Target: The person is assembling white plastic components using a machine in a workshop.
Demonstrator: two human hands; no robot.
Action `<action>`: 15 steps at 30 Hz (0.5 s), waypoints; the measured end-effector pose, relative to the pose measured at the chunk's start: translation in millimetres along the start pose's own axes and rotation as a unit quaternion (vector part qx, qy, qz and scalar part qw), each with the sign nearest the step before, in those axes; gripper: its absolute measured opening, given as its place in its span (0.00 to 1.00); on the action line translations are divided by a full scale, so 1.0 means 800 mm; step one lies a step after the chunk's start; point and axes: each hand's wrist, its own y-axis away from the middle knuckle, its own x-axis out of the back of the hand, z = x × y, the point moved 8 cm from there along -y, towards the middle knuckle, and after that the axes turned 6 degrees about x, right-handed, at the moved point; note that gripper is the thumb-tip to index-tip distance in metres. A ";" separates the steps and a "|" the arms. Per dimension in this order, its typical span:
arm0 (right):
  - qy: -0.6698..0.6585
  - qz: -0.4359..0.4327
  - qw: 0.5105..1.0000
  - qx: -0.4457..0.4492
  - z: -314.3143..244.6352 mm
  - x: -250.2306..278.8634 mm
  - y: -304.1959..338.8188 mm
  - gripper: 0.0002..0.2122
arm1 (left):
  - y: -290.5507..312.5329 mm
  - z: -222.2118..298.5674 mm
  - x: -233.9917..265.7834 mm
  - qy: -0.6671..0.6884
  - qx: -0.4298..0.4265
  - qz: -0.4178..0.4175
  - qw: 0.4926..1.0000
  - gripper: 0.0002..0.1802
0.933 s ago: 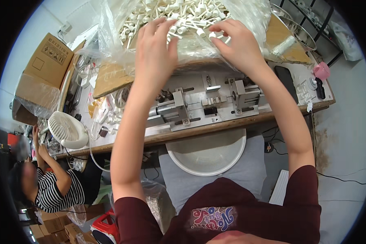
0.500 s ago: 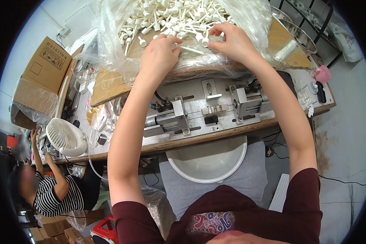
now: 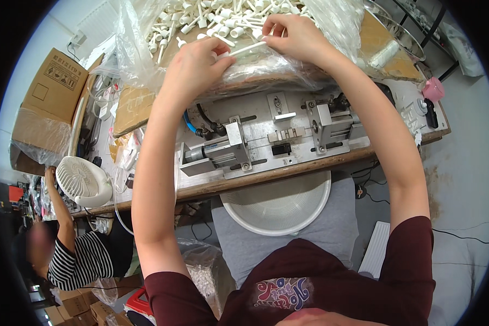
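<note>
A white plastic part with a thin stem [image 3: 249, 49] lies stretched between my hands. My left hand [image 3: 193, 68] is closed around one end of it, and its fingers hide that end. At the stem's other end, the thumb and fingertips of my right hand [image 3: 296, 38] pinch together. Just beyond both hands is a heap of similar white parts [image 3: 228, 23], each with a thin stem and a cup-like head, on cardboard inside clear plastic sheeting [image 3: 337, 27].
Below my hands, a metal clamping fixture [image 3: 280, 133] is mounted on the bench. A white mesh basket [image 3: 277, 212] rests on my lap. Left are a white fan [image 3: 81, 182], a cardboard box [image 3: 49, 98] and another person [image 3: 81, 255]. A pink object [image 3: 433, 88] sits far right.
My left hand has shifted left and slightly nearer. My right hand has moved a little left and away, its fingers now closed at the stem's end.
</note>
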 end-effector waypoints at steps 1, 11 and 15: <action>-0.012 0.010 1.000 0.003 0.007 0.003 0.001 0.10 | 0.001 0.001 0.002 -0.008 0.003 0.005 1.000 0.15; -0.002 0.021 1.000 -0.004 -0.013 0.014 0.007 0.12 | 0.033 0.032 0.030 -0.144 -0.172 0.264 0.938 0.11; -0.001 0.036 0.998 0.045 -0.023 0.009 0.005 0.14 | 0.040 0.027 0.043 0.030 -0.086 0.231 0.969 0.08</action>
